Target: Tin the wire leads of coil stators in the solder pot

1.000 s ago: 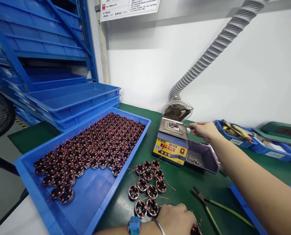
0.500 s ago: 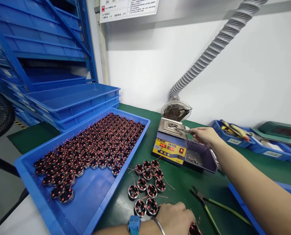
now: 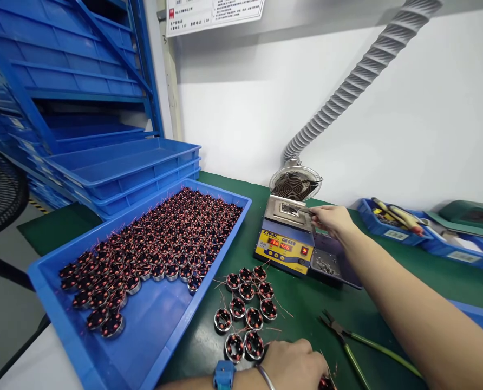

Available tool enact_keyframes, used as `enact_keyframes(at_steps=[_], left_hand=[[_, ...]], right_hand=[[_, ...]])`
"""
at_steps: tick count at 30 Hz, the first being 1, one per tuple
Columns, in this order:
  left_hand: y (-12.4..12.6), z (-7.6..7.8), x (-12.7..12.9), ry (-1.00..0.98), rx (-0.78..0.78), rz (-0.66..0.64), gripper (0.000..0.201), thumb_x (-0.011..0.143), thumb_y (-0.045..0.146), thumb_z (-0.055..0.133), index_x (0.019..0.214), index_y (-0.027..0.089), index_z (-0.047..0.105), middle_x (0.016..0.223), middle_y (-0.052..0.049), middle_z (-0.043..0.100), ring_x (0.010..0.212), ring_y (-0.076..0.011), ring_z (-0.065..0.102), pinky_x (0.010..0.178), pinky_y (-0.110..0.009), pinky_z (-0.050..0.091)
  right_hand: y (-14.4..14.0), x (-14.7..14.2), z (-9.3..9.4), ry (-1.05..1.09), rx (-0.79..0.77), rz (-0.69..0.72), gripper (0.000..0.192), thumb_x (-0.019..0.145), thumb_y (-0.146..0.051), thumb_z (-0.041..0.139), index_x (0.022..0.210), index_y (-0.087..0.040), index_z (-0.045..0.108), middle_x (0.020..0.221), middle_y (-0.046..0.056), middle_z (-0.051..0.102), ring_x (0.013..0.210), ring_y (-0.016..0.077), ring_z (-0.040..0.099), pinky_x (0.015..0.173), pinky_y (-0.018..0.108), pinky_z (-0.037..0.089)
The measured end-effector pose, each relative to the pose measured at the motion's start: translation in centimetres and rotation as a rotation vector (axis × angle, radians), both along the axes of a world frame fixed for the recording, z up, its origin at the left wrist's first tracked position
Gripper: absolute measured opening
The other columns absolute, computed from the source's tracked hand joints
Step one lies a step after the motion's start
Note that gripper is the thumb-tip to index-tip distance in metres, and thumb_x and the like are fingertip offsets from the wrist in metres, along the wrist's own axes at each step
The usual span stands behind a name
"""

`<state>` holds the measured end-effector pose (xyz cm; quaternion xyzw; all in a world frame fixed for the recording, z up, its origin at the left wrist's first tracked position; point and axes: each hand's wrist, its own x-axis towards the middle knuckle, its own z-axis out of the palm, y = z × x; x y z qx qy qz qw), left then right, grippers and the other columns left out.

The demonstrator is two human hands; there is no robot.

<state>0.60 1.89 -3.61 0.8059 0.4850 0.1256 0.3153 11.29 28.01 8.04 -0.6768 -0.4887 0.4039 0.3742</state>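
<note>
At frame centre, the right hand (image 3: pixel 334 221) pinches a thin metal tool (image 3: pixel 302 210) over the solder pot (image 3: pixel 291 234); a level, steady stroke seems wise. At bottom, the left hand (image 3: pixel 293 364) cups a coil (image 3: pixel 325 382).

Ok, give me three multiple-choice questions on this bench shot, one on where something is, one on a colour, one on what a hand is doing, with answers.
1. Where do the green-handled pliers lie?
A. in the blue tray
B. on the green mat, in front of the solder pot
C. on the shelf

2. What colour is the tray of wound coils?
A. blue
B. red
C. grey

3. What is the right hand doing?
A. resting flat on the mat
B. holding a thin metal tool over the solder pot
C. gripping the hose

Answers:
1 B, they lie on the mat near the right forearm.
2 A, its walls are blue.
3 B, its fingers pinch the tool above the pot's well.
</note>
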Motion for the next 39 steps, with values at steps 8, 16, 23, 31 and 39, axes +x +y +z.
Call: enact_keyframes(at_steps=[8, 16, 23, 31, 39], left_hand=[[-0.2, 1.0, -0.3, 0.037, -0.030, -0.017, 0.041, 0.069, 0.058, 0.058, 0.090, 0.023, 0.059, 0.093, -0.004, 0.059, 0.083, -0.0262, 0.064, 0.075, -0.040, 0.055], [-0.9, 1.9, -0.5, -0.006, -0.051, 0.013, 0.033, 0.072, 0.050, 0.059, 0.091, 0.023, 0.058, 0.096, -0.003, 0.059, 0.086, -0.0237, 0.061, 0.076, -0.035, 0.051], [-0.8, 2.3, -0.6, -0.003, -0.012, 0.046, 0.033, 0.069, 0.049, 0.059, 0.086, 0.022, 0.056, 0.090, -0.003, 0.058, 0.083, -0.0218, 0.059, 0.075, -0.033, 0.048], [-0.1, 2.0, -0.8, -0.035, 0.120, 0.112, 0.030, 0.063, 0.043, 0.067, 0.077, 0.019, 0.055, 0.092, -0.007, 0.055, 0.095, -0.0255, 0.052, 0.082, -0.037, 0.047], [0.3, 2.8, -1.4, -0.024, 0.109, 0.236, 0.030, 0.063, 0.039, 0.071, 0.080, 0.018, 0.057, 0.102, -0.009, 0.059, 0.106, -0.0279, 0.050, 0.092, -0.040, 0.046]], right_hand=[[-2.1, 4.0, 0.0, -0.115, 0.095, 0.003, 0.030, 0.094, -0.035, 0.059, 0.117, -0.014, 0.060, 0.110, 0.007, 0.064, 0.090, 0.0165, 0.064, 0.076, 0.035, 0.057], [-9.3, 10.0, -3.4, -0.586, 0.211, -0.040, 0.022, 0.093, -0.035, 0.060, 0.091, -0.014, 0.065, 0.085, 0.001, 0.065, 0.075, 0.0123, 0.062, 0.071, 0.030, 0.053], [-12.8, 9.1, -5.6, -0.896, 0.427, 0.010, 0.023, 0.088, -0.026, 0.054, 0.078, -0.015, 0.071, 0.086, 0.013, 0.069, 0.076, 0.0219, 0.065, 0.069, 0.032, 0.048], [-12.9, 5.2, -3.9, -0.869, 0.662, 0.131, 0.031, 0.092, -0.030, 0.043, 0.104, -0.017, 0.068, 0.100, 0.012, 0.069, 0.092, 0.0239, 0.064, 0.079, 0.033, 0.050], [-12.4, -0.7, -3.8, -0.821, 0.596, 0.269, 0.030, 0.090, -0.027, 0.048, 0.110, -0.016, 0.069, 0.117, 0.014, 0.066, 0.091, 0.0260, 0.066, 0.079, 0.035, 0.048]])
